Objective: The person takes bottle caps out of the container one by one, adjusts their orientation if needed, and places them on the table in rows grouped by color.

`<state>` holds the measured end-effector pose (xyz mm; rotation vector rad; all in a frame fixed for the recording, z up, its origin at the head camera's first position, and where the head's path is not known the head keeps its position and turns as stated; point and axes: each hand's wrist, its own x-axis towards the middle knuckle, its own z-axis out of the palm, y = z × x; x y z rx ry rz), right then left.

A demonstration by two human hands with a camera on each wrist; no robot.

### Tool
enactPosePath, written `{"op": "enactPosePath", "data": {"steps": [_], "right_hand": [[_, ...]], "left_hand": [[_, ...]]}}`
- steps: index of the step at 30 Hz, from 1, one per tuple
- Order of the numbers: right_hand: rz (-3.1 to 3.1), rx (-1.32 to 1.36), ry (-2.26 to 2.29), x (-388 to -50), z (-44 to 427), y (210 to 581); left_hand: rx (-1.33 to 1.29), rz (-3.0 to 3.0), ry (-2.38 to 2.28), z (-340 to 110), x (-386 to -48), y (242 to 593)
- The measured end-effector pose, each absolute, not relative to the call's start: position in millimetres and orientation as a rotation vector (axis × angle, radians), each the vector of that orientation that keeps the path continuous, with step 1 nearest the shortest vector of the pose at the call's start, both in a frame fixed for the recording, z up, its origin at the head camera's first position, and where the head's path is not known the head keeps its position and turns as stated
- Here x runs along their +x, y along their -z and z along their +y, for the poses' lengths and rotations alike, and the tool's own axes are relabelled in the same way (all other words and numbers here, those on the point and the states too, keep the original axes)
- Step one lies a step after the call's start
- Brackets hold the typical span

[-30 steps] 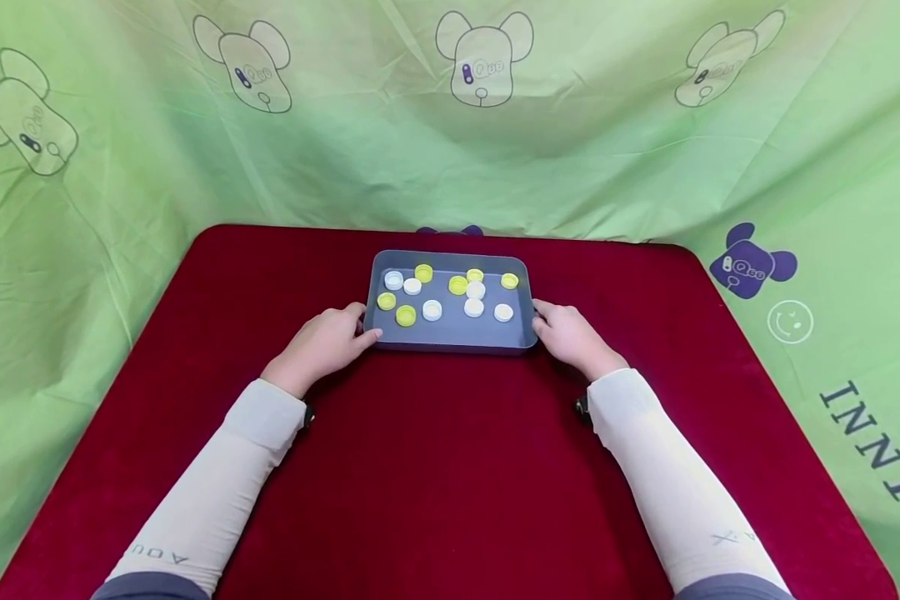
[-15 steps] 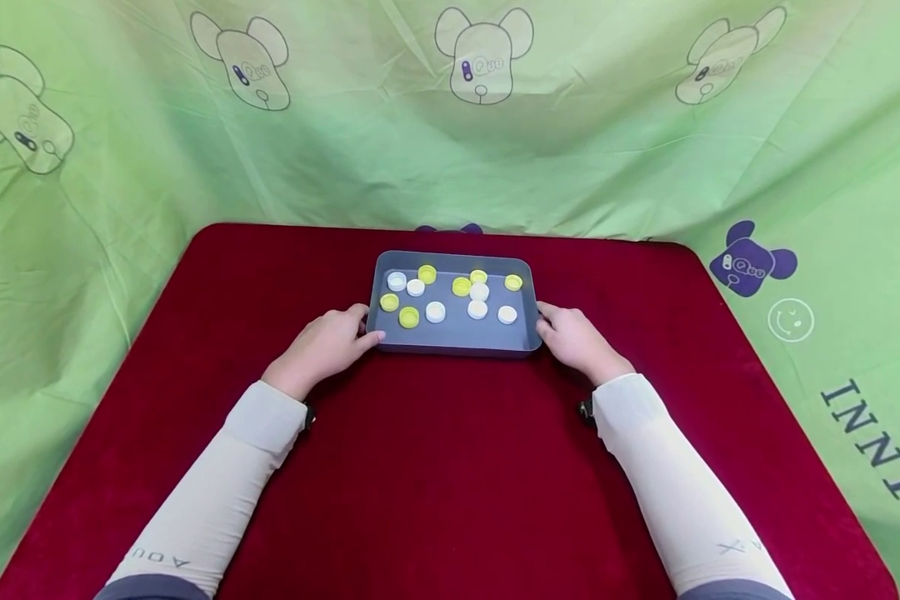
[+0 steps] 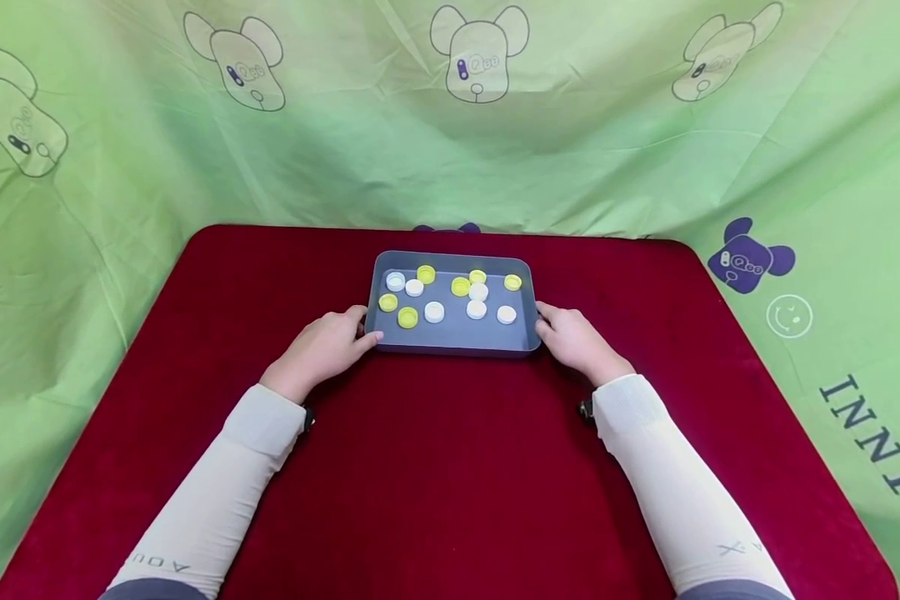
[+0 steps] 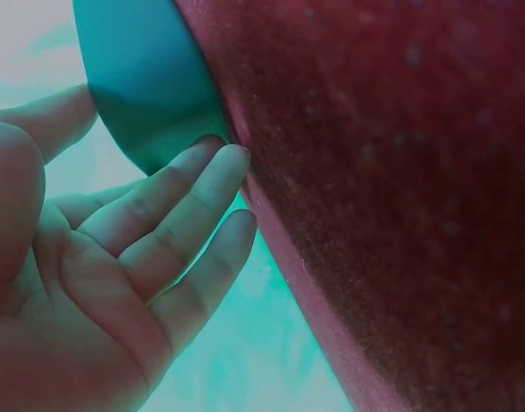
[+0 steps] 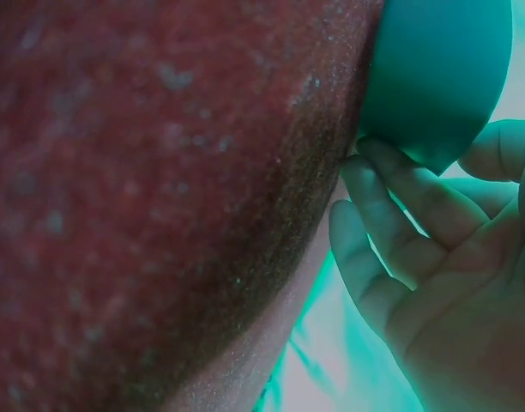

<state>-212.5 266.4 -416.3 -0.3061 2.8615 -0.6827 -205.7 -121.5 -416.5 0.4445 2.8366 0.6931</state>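
A grey rectangular tray (image 3: 450, 335) lies near the far side of the table, holding several yellow caps (image 3: 407, 317) and several white caps (image 3: 433, 312). At its left end the left hand (image 3: 318, 350) grips it, thumb at the near left corner. The right hand (image 3: 579, 343) holds the opposite end. In the left wrist view, fingers of the left hand (image 4: 108, 275) reach under the tray's wall (image 4: 151, 77). The right wrist view has the right hand (image 5: 460, 283) with fingertips beneath the tray's outer wall (image 5: 434, 77). Undersides of the fingers are hidden in the head view.
Dark red cloth covers the table (image 3: 450, 467). Behind and beside it hangs a green curtain (image 3: 585, 167) printed with bear heads, close to the table's far edge.
The tray and the right hand have shifted very slightly to the right. Both hands keep hold of the tray, and the caps lie in the same arrangement. The head view has tilted a little.
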Motion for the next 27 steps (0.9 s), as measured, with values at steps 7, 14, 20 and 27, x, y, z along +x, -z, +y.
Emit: {"op": "enactPosePath", "data": {"steps": [7,14,20,27], "right_hand": [[2.859,-0.302,0.678,-213.1,266.3,416.0],[2.858,-0.306,0.671,-212.9,267.6,416.6],[2.857,-0.298,0.680,-211.9,268.4,415.7],[2.858,-0.303,0.689,-211.2,266.3,416.0]], "left_hand": [[0.462,2.834,-0.706,-122.6,-209.5,415.7],[0.510,2.775,-0.772,-126.6,-220.9,416.3],[0.513,2.738,-0.804,-130.1,-236.0,419.1],[0.511,2.755,-0.829,-130.8,-248.1,422.0]]}}
